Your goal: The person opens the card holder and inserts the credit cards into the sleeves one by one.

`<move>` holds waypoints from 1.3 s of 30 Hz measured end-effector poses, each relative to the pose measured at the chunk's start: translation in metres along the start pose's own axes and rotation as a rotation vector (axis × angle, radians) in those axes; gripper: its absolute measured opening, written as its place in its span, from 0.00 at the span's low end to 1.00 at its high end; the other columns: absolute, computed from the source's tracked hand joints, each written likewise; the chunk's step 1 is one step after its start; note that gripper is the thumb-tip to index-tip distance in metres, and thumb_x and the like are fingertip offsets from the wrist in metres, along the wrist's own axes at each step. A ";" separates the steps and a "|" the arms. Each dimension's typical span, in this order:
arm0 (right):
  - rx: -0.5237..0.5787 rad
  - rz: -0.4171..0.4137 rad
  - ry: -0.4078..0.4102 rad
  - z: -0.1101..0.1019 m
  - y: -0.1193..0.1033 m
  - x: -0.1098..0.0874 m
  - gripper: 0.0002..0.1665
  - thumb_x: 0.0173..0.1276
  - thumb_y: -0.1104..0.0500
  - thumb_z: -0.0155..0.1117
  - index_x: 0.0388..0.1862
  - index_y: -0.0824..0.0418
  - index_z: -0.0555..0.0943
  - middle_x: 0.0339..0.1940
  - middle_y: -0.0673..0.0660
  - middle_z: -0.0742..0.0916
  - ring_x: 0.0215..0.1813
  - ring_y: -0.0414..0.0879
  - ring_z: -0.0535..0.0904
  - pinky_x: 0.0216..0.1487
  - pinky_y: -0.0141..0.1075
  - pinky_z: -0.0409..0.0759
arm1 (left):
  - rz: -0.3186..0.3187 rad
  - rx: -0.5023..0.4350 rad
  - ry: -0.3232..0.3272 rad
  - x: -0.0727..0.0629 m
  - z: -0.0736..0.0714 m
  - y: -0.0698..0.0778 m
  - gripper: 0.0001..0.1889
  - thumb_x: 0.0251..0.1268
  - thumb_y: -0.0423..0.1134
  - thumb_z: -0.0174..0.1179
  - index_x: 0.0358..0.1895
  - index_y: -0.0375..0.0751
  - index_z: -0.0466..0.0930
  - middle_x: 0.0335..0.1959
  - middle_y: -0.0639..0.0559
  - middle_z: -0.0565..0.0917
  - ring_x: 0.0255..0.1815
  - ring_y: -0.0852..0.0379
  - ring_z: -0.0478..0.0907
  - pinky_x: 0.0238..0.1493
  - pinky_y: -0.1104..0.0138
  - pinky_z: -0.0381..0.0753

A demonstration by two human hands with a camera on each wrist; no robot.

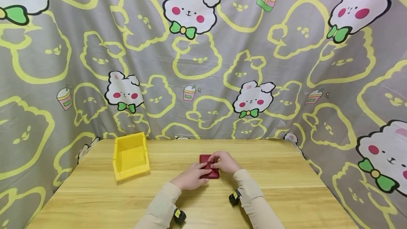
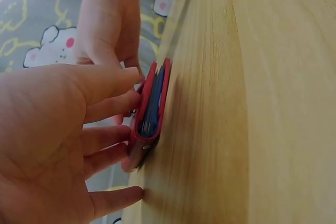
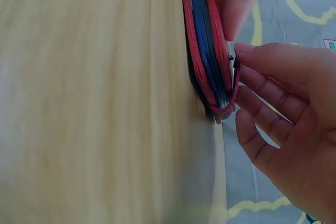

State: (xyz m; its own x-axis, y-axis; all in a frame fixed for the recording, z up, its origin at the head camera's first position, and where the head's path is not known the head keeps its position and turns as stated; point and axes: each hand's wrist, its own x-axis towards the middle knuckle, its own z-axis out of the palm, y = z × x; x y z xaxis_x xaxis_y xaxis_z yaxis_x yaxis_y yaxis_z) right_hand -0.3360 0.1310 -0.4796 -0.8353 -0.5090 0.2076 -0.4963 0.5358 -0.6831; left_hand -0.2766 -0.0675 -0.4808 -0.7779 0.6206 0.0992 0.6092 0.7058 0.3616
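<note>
A dark red wallet [image 1: 204, 157] lies flat on the table, folded over a thick stack of dark blue and grey leaves or cards. Its layered edge shows in both wrist views. My left hand [image 1: 192, 177] rests its nearly straight fingers on the wallet's top and near side. From the other side, my right hand [image 1: 224, 162] pinches a thin red strap [image 3: 237, 77] between thumb and fingers. That strap curves up around the wallet's edge, and a small metal snap shows beside the thumb in the right wrist view.
To the left stands a yellow open-fronted bin [image 1: 131, 154]. The wooden table [image 1: 270, 179] reaches back to a patterned grey curtain [image 1: 203, 116] that hangs behind it and along the sides. A small black device is strapped under each wrist.
</note>
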 end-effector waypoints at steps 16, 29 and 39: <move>-0.077 0.032 0.007 0.000 0.002 0.008 0.04 0.59 0.63 0.70 0.26 0.60 0.85 0.28 0.51 0.88 0.34 0.35 0.76 0.40 0.27 0.74 | -0.022 -0.014 -0.023 0.000 -0.003 0.001 0.23 0.70 0.46 0.57 0.66 0.44 0.75 0.72 0.38 0.67 0.72 0.38 0.64 0.69 0.48 0.69; -0.051 0.082 -0.002 0.001 -0.001 0.017 0.03 0.56 0.66 0.72 0.25 0.63 0.86 0.25 0.54 0.88 0.31 0.35 0.75 0.36 0.26 0.73 | -0.027 -0.007 -0.029 -0.001 -0.003 -0.002 0.24 0.70 0.45 0.57 0.66 0.44 0.74 0.72 0.38 0.67 0.72 0.38 0.63 0.69 0.48 0.68; -0.022 0.078 -0.048 -0.003 0.009 0.014 0.02 0.58 0.62 0.72 0.28 0.60 0.87 0.28 0.51 0.88 0.31 0.34 0.74 0.33 0.25 0.73 | 0.012 -0.176 -0.007 0.004 -0.009 -0.011 0.16 0.71 0.38 0.55 0.57 0.38 0.81 0.61 0.41 0.79 0.61 0.45 0.76 0.62 0.54 0.76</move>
State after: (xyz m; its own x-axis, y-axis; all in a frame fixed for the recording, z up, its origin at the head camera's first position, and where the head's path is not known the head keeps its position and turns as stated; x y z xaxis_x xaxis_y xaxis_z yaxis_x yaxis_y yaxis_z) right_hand -0.3529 0.1313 -0.4808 -0.8598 -0.4964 0.1199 -0.4353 0.5898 -0.6802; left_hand -0.2883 -0.0756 -0.4760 -0.7693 0.6313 0.0980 0.5814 0.6282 0.5170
